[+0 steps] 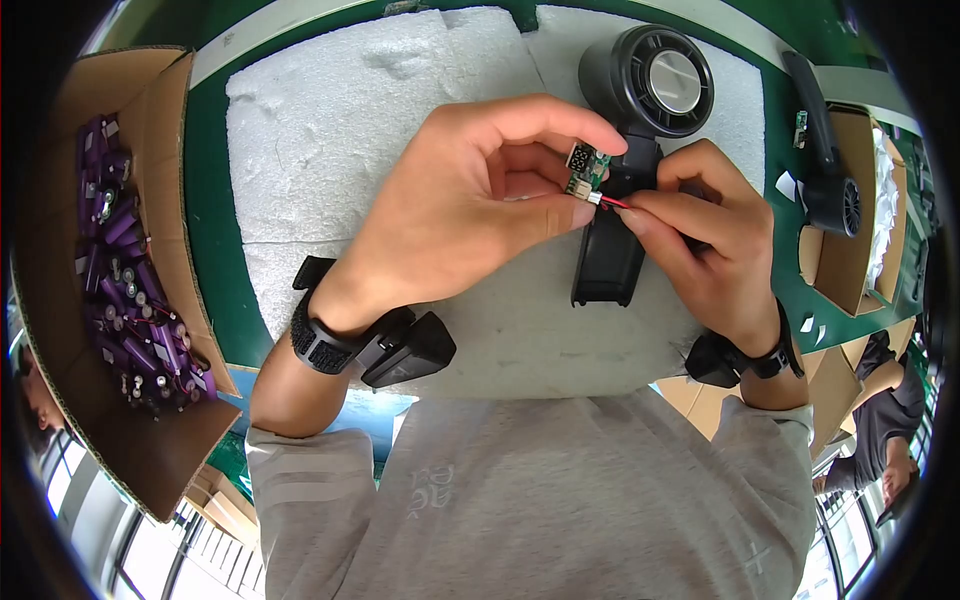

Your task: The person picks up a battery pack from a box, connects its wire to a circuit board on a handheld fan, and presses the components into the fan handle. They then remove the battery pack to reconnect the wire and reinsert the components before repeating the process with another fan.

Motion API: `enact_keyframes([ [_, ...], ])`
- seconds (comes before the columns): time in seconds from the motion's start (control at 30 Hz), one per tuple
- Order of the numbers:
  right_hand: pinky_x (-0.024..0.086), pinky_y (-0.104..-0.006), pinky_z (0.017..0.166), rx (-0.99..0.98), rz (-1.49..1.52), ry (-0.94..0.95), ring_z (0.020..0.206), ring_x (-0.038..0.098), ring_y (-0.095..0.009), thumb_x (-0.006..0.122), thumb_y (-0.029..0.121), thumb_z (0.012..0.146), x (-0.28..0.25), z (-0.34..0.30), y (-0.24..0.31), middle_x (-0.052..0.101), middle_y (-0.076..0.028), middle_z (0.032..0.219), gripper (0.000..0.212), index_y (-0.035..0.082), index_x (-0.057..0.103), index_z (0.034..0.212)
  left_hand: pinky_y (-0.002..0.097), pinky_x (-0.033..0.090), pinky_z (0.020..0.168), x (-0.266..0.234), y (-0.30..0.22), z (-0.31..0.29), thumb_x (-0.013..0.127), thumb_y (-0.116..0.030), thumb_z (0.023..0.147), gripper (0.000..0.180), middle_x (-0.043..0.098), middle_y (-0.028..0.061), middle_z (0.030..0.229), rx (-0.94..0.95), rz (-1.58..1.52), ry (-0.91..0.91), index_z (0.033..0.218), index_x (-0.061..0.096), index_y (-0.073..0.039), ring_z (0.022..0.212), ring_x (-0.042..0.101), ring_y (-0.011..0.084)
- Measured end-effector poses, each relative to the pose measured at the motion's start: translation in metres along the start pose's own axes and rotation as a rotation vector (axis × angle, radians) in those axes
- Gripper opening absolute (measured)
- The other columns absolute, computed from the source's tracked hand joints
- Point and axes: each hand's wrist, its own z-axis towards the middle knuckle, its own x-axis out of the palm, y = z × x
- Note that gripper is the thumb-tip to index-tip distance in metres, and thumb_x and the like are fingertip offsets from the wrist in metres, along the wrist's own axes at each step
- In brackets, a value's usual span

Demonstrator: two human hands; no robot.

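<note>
Between the thumb and fingers of my left hand is a small green circuit board with a black component and a pale connector. My right hand pinches thin red and dark wires whose white plug meets the connector at the board's lower edge; whether it is fully seated I cannot tell. Below and behind both hands lies a black handheld fan, its round head at the far side and its handle toward me. Part of the handle is hidden by my fingers.
White foam sheets cover the green table. At left stands a cardboard box of purple cylindrical batteries. Another black fan lies at right beside a small cardboard box. Another person is at the right edge.
</note>
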Motion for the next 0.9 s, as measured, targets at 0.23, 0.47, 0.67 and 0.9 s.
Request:
enact_keyframes([
  [0.23,0.04,-0.0259,0.048,-0.001,-0.014,-0.025,0.058,0.053,-0.013,0.077,-0.001,0.074,0.0,0.0,0.0,0.054,-0.005,0.081,0.012,0.002,0.071,0.084,0.0287,0.055,0.086,-0.002,-0.003,0.0,0.067,0.015,0.079,0.041,0.066,0.0108,0.106,0.009,0.077,-0.01,0.118,0.058,0.004,0.095,0.065,0.0166],
  [0.47,0.039,-0.0256,0.048,-0.025,-0.008,-0.035,0.058,0.053,-0.013,0.077,-0.001,0.073,0.0,0.001,0.001,0.054,-0.005,0.08,0.012,0.002,0.07,0.082,0.0277,0.056,0.084,0.003,-0.003,-0.001,0.068,0.015,0.078,0.041,0.067,0.0111,0.104,0.023,0.117,-0.069,0.116,0.059,0.004,0.092,0.066,0.0164],
  [0.67,0.038,-0.0264,0.048,-0.106,-0.006,0.009,0.058,0.052,-0.013,0.078,0.001,0.072,0.001,0.0,-0.003,0.054,-0.005,0.079,0.013,0.001,0.069,0.082,0.0273,0.055,0.085,0.006,0.001,-0.001,0.065,0.017,0.078,0.041,0.067,0.0112,0.104,0.094,0.14,-0.095,0.117,0.061,0.004,0.093,0.066,0.016],
  [0.9,0.038,-0.0222,0.049,0.038,0.091,-0.073,0.057,0.052,-0.011,0.076,-0.004,0.072,0.006,-0.005,0.0,0.06,-0.008,0.087,0.028,-0.002,0.065,0.098,0.0269,0.055,0.083,0.01,0.005,-0.003,0.062,0.016,0.077,0.042,0.068,0.0096,0.104,0.274,0.457,-0.094,0.116,0.063,0.001,0.093,0.066,0.0149],
])
